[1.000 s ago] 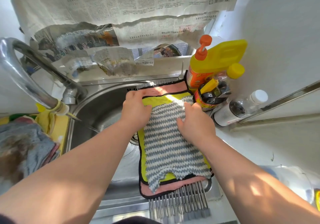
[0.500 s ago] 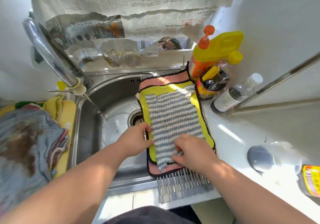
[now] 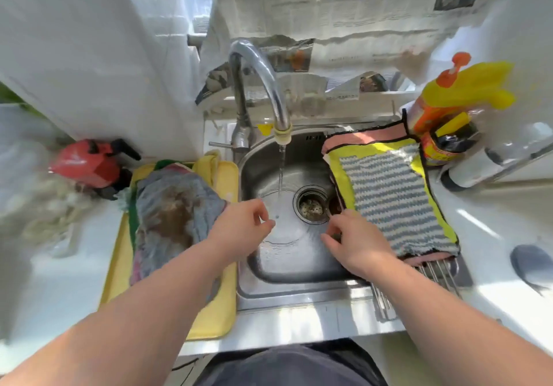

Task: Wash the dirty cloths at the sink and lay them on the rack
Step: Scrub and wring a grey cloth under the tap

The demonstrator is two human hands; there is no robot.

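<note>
1. Head view: a steel sink (image 3: pixel 299 269) is sitting in a white worktop (image 3: pixel 493 215), and a thin stream of water (image 3: pixel 281 170) is running from the curved faucet (image 3: pixel 260 71) at 12 o'clock.
2. At 3 o'clock a rack (image 3: pixel 434 275) is spanning the basin's right side. A pink cloth (image 3: pixel 359 139) is lying on it, a yellow cloth (image 3: pixel 339 173) is lying over that, and a striped cloth (image 3: pixel 392 203) is lying on top.
3. At 9 o'clock a pile of stained cloths (image 3: pixel 176 212) is lying on a yellow tray (image 3: pixel 215 317).
4. The left hand (image 3: pixel 242 227) is hovering over the basin at 8 o'clock of the drain (image 3: pixel 311 207), its grip loose and holding nothing.
5. The right hand (image 3: pixel 356 242) is hovering at 4 o'clock of the drain, just beside the stacked cloths' left edge, with its fingers curling. I cannot tell whether its grip is pinching that edge.
6. At 2 o'clock a yellow bottle (image 3: pixel 466 89) is standing beside the rack's far end.
</note>
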